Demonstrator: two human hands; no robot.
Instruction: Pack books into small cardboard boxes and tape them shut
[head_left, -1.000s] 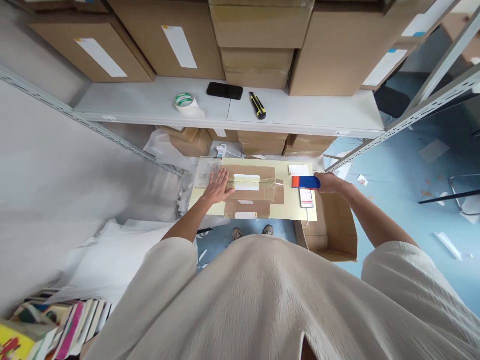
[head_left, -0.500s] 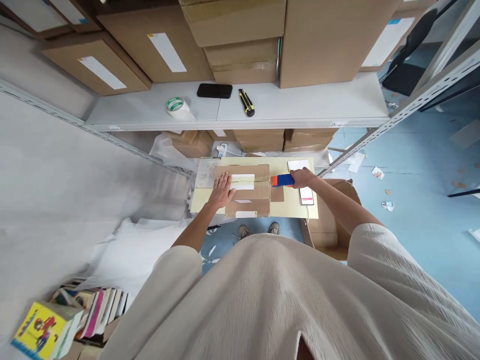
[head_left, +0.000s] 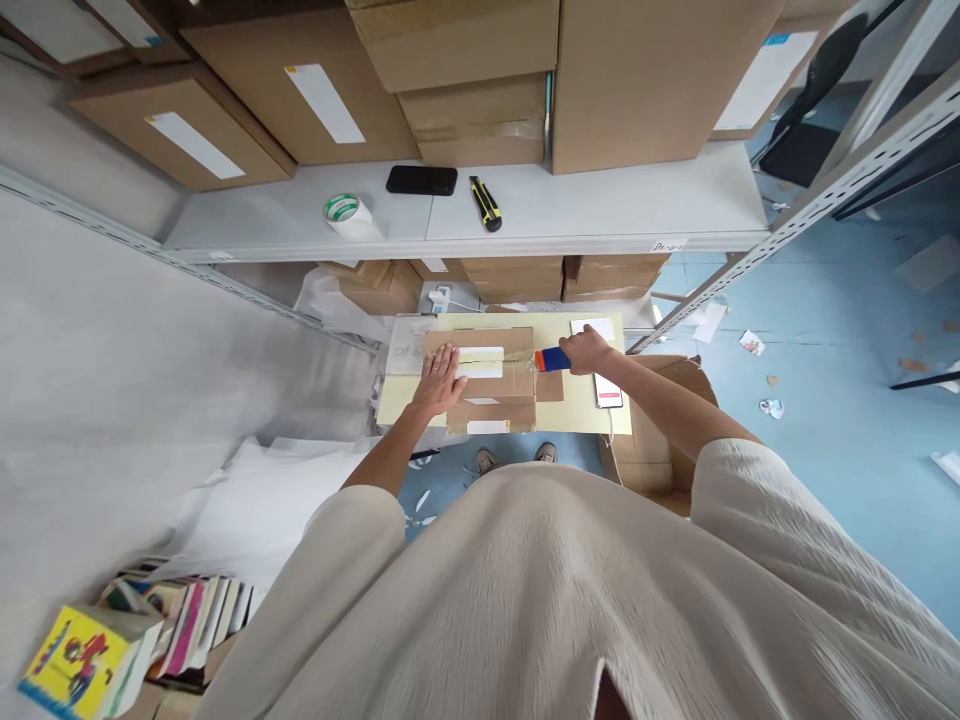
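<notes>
No lettering can be read anywhere. The white labels point(head_left: 480, 362) on the cardboard parcel point(head_left: 517, 385) at the table's point(head_left: 581, 400) middle, the tag point(head_left: 667, 246) on the shelf's point(head_left: 600, 205) front edge and the green print on the tape roll point(head_left: 343, 209) are all too small and blurred.

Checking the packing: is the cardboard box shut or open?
Shut: the box has its flaps flat, with the left hand resting on top.

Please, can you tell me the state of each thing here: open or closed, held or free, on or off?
parcel: flaps shut, lying flat.
tape dispenser: held, at the right edge of the parcel.
left hand: open, flat on the parcel.
right hand: closed around the tape dispenser.
table phone: screen lit, face up.
black phone: screen dark.
utility knife: free; blade position unclear.
floor carton: open.
</notes>
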